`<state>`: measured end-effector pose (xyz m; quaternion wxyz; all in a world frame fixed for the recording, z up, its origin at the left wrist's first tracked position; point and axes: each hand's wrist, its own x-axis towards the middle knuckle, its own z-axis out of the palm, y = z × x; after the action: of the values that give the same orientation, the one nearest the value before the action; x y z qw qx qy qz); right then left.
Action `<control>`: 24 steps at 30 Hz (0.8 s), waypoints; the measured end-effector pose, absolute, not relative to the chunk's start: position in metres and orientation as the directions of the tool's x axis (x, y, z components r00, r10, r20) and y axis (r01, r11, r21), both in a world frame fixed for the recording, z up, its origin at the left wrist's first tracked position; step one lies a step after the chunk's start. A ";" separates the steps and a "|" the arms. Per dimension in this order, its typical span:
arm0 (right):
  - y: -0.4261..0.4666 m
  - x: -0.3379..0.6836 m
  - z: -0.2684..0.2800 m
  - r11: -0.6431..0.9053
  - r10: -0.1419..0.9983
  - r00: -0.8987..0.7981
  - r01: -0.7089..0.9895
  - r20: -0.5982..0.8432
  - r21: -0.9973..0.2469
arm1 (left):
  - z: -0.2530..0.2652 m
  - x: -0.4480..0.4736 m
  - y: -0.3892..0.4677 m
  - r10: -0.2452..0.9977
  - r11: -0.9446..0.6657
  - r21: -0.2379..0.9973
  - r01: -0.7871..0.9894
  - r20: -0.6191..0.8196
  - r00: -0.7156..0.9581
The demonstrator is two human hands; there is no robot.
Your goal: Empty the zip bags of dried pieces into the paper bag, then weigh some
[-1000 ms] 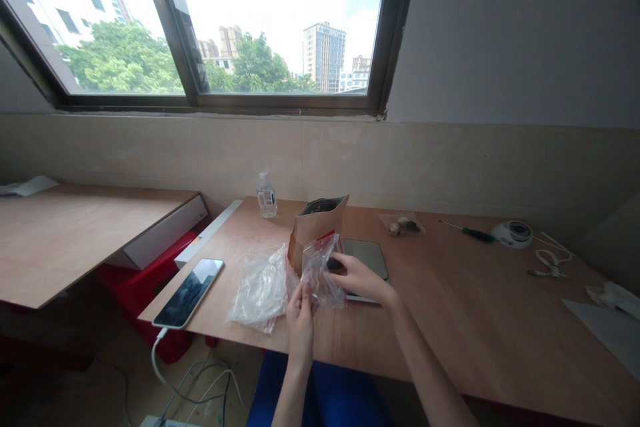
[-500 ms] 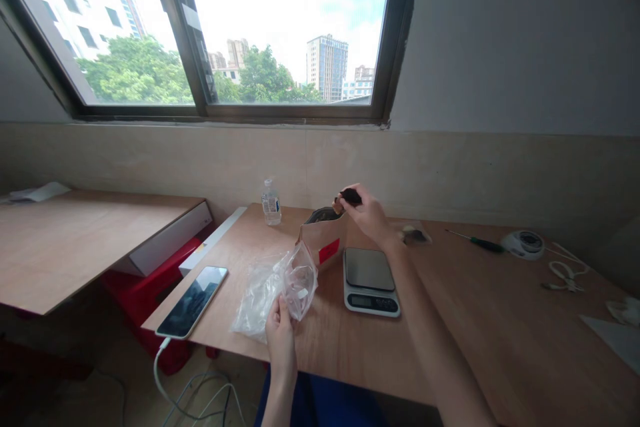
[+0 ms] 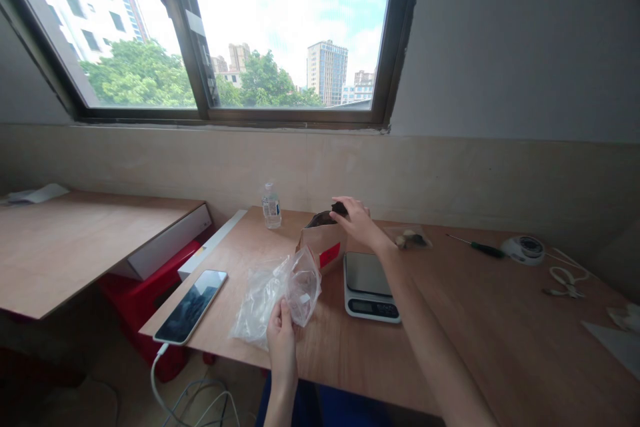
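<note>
Pinching a dark lump [image 3: 339, 207] between thumb and fingers of the right hand [image 3: 357, 220], right at the mouth of the pouch [image 3: 313, 240]. Carried across from beside the bag [image 3: 306, 290] within the last second, then dipped lower over the opening. Cannot tell whether touching the rim, nor make out the contents. Shifts the work, in my judgement, from bag to pouch, with the lump not yet let go.

Nearer the body and left of the right hand, pinching the bag in the left hand [image 3: 281, 333], thumb pressed to fingers, still keeping it raised and gaping beside other bags [image 3: 253, 307].

Uncovered by the move: the scale [image 3: 370, 277], on the near side of the right hand, partly behind the forearm [image 3: 425, 340]. Cannot read the display [image 3: 361, 306].

Farther out, find the phone [image 3: 193, 307] left of the left hand and the bottle [image 3: 271, 207] left of the right. Rightward of the right hand, see the packet [image 3: 409, 237], then the screwdriver [image 3: 486, 249] and dome [image 3: 525, 250].
</note>
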<state>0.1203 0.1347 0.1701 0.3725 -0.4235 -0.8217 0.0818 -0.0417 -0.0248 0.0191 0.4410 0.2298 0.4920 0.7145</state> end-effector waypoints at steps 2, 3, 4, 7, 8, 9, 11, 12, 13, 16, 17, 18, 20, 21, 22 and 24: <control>0.136 0.119 0.167 0.603 0.788 -0.390 0.647 0.477 -0.466 | 0.020 -0.042 -0.025 0.855 -0.117 0.910 -0.398 -0.111 -0.506; 0.135 0.119 0.165 0.593 0.799 -0.398 0.649 0.451 -0.477 | 0.020 -0.042 -0.025 0.855 -0.114 0.910 -0.398 -0.114 -0.506; 0.134 0.119 0.164 0.585 0.806 -0.400 0.647 0.436 -0.488 | 0.020 -0.042 -0.025 0.856 -0.114 0.909 -0.400 -0.115 -0.504; 0.123 0.120 0.162 0.591 0.800 -0.360 0.617 0.480 -0.521 | 0.021 -0.043 -0.025 0.867 -0.115 0.907 -0.404 -0.107 -0.487; 0.116 0.120 0.162 0.606 0.785 -0.334 0.589 0.522 -0.534 | 0.022 -0.043 -0.026 0.871 -0.114 0.910 -0.398 -0.101 -0.480; 0.108 0.119 0.161 0.626 0.766 -0.300 0.549 0.568 -0.554 | 0.022 -0.043 -0.026 0.876 -0.111 0.916 -0.386 -0.093 -0.473; 0.087 0.117 0.156 0.644 0.750 -0.202 0.435 0.629 -0.629 | 0.026 -0.041 -0.028 0.882 -0.112 0.931 -0.348 -0.068 -0.467; 0.075 0.115 0.152 0.627 0.768 -0.147 0.364 0.623 -0.688 | 0.028 -0.039 -0.029 0.880 -0.116 0.940 -0.322 -0.053 -0.472; 0.063 0.112 0.146 0.586 0.805 -0.099 0.286 0.585 -0.758 | 0.031 -0.037 -0.030 0.878 -0.120 0.949 -0.293 -0.036 -0.478; 0.035 0.105 0.127 0.365 0.930 -0.069 0.095 0.360 -0.926 | 0.039 -0.030 -0.033 0.888 -0.127 0.969 -0.212 0.016 -0.459; 0.030 0.103 0.121 0.309 0.949 -0.090 0.070 0.303 -0.948 | 0.041 -0.028 -0.033 0.898 -0.127 0.973 -0.195 0.030 -0.438; 0.027 0.102 0.116 0.276 0.956 -0.119 0.062 0.268 -0.959 | 0.043 -0.027 -0.034 0.909 -0.128 0.975 -0.184 0.041 -0.415; 0.028 0.101 0.108 0.250 0.957 -0.171 0.066 0.236 -0.966 | 0.045 -0.027 -0.034 0.922 -0.129 0.978 -0.166 0.057 -0.382; 0.031 0.102 0.106 0.242 0.958 -0.174 0.059 0.228 -0.969 | 0.046 -0.029 -0.034 0.928 -0.132 0.979 -0.153 0.068 -0.367; 0.034 0.104 0.105 0.228 0.963 -0.160 0.040 0.219 -0.973 | 0.046 -0.031 -0.034 0.934 -0.137 0.981 -0.137 0.082 -0.348; 0.041 0.108 0.103 0.180 0.977 -0.109 -0.030 0.182 -0.983 | 0.047 -0.037 -0.033 0.947 -0.154 0.983 -0.102 0.118 -0.300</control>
<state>0.1081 0.0411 0.1026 0.5196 -0.4188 -0.5656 0.4845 -0.0366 -0.0333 0.0472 0.4148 0.4219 0.5008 0.6318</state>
